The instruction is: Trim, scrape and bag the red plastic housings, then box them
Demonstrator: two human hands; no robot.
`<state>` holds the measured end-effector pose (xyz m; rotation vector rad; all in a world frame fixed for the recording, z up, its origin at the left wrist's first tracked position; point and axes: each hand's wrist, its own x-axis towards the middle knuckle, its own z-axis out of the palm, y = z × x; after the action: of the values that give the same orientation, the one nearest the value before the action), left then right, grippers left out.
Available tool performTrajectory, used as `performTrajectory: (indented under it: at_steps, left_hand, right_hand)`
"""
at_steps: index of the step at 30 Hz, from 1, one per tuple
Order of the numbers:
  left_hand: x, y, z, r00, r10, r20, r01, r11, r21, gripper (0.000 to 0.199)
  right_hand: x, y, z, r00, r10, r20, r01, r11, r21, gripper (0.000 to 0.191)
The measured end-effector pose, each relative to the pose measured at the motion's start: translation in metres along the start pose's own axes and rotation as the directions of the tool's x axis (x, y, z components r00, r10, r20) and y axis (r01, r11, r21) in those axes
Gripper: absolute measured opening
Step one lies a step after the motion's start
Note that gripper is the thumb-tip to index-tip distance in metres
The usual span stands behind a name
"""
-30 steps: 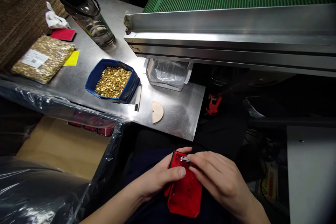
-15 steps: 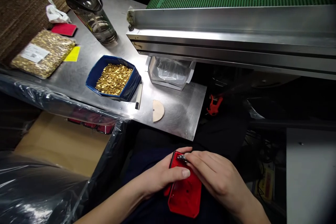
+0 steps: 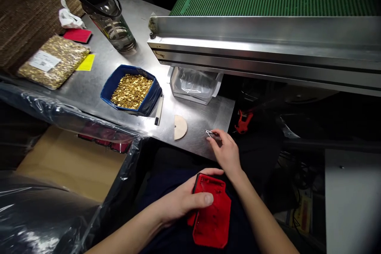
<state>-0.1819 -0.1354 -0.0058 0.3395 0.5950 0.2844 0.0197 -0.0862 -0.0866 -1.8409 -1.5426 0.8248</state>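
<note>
While my left hand [image 3: 186, 202] is closed around the red tray [image 3: 212, 222], thumb inside, my right fingertips pinch the small metal tool [image 3: 210, 132], which sticks out beyond them.

"Where's the left hand [image 3: 189, 200]?"
"Left of the red case [image 3: 212, 222], gripping it, thumb laid across."
"And the right hand [image 3: 228, 151]?"
"Beyond the red case, apart from it, thumb and fingers pinching, forearm slanting past its right side."
</note>
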Motion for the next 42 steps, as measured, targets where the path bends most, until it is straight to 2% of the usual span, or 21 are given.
performTrajectory:
  at_steps: [4,7,9,11,12,14,17,19,22,24,26,28,30,32,34,36,39,42]
  left_hand:
    - [-0.001,-0.004,-0.001,0.998,0.069,0.009,-0.069,0.997,0.020,0.086]
    - [-0.006,-0.003,0.001,0.995,0.097,-0.023,-0.094,0.991,0.094,0.081]
    - [-0.009,0.000,0.004,0.992,0.112,-0.055,-0.099,0.976,0.194,0.077]
    - [-0.009,0.002,0.006,0.986,0.134,-0.099,-0.096,0.942,0.322,0.072]
    - [-0.009,0.003,0.007,0.981,0.152,-0.119,-0.096,0.917,0.386,0.071]
    - [-0.006,0.003,0.008,0.967,0.199,-0.162,-0.094,0.862,0.499,0.068]
    - [0.001,0.001,0.012,0.935,0.284,-0.213,-0.093,0.775,0.625,0.066]
    - [0.003,0.001,0.016,0.920,0.330,-0.213,-0.106,0.731,0.674,0.067]
    - [0.003,0.003,0.025,0.920,0.356,-0.168,-0.137,0.690,0.711,0.068]
    - [0.003,0.004,0.030,0.931,0.344,-0.126,-0.156,0.683,0.714,0.071]
    - [0.003,0.004,0.034,0.951,0.297,-0.080,-0.170,0.725,0.667,0.081]
    - [0.004,0.003,0.036,0.973,0.230,-0.021,-0.182,0.822,0.540,0.092]
    - [0.006,0.002,0.037,0.988,0.148,0.046,-0.154,0.905,0.396,0.089]
    - [0.008,0.003,0.037,0.993,0.060,0.097,-0.088,0.944,0.318,0.077]
    - [0.009,0.006,0.037,0.993,-0.033,0.113,-0.004,0.951,0.308,0.072]
    - [0.012,0.008,0.038,0.990,-0.086,0.116,0.045,0.946,0.322,0.071]
    - [0.020,0.007,0.043,0.985,-0.081,0.150,0.022,0.934,0.356,0.080]
    - [0.033,0.000,0.054,0.979,-0.066,0.192,-0.008,0.933,0.361,0.087]
  right_hand:
    - [0.031,-0.004,0.026,0.998,-0.061,0.019,0.061,0.998,-0.032,0.027]
    - [0.032,-0.007,0.023,0.998,-0.053,0.021,0.053,0.999,0.003,0.037]
    - [0.015,-0.011,0.008,0.999,-0.031,0.014,0.030,0.998,0.055,0.032]
    - [-0.014,-0.015,-0.014,1.000,-0.003,0.011,0.002,0.994,0.110,0.022]
    - [-0.030,-0.017,-0.026,1.000,0.007,0.025,-0.010,0.990,0.142,0.023]
    - [-0.063,-0.021,-0.049,0.991,-0.019,0.130,-0.016,0.965,0.262,0.035]
    - [-0.105,-0.027,-0.070,0.929,-0.158,0.334,0.008,0.912,0.409,0.060]
    - [-0.123,-0.030,-0.073,0.894,-0.271,0.358,0.127,0.917,0.378,0.061]
    - [-0.136,-0.033,-0.074,0.859,-0.444,0.255,0.384,0.888,0.255,0.047]
    - [-0.140,-0.033,-0.078,0.844,-0.492,0.213,0.441,0.863,0.245,0.049]
    - [-0.142,-0.031,-0.087,0.868,-0.464,0.176,0.398,0.863,0.312,0.053]
    - [-0.142,-0.027,-0.097,0.925,-0.366,0.105,0.304,0.876,0.375,0.043]
    - [-0.138,-0.023,-0.105,0.973,-0.229,0.027,0.202,0.904,0.376,0.026]
    - [-0.129,-0.021,-0.110,0.989,-0.145,0.032,0.124,0.925,0.360,0.022]
    - [-0.118,-0.022,-0.114,0.981,-0.137,0.138,0.073,0.916,0.394,0.027]
    - [-0.105,-0.026,-0.119,0.944,-0.160,0.288,0.016,0.895,0.446,0.028]
    - [-0.086,-0.030,-0.128,0.872,-0.200,0.446,-0.024,0.894,0.448,0.025]
    - [-0.071,-0.027,-0.137,0.834,-0.230,0.502,-0.010,0.903,0.430,0.023]
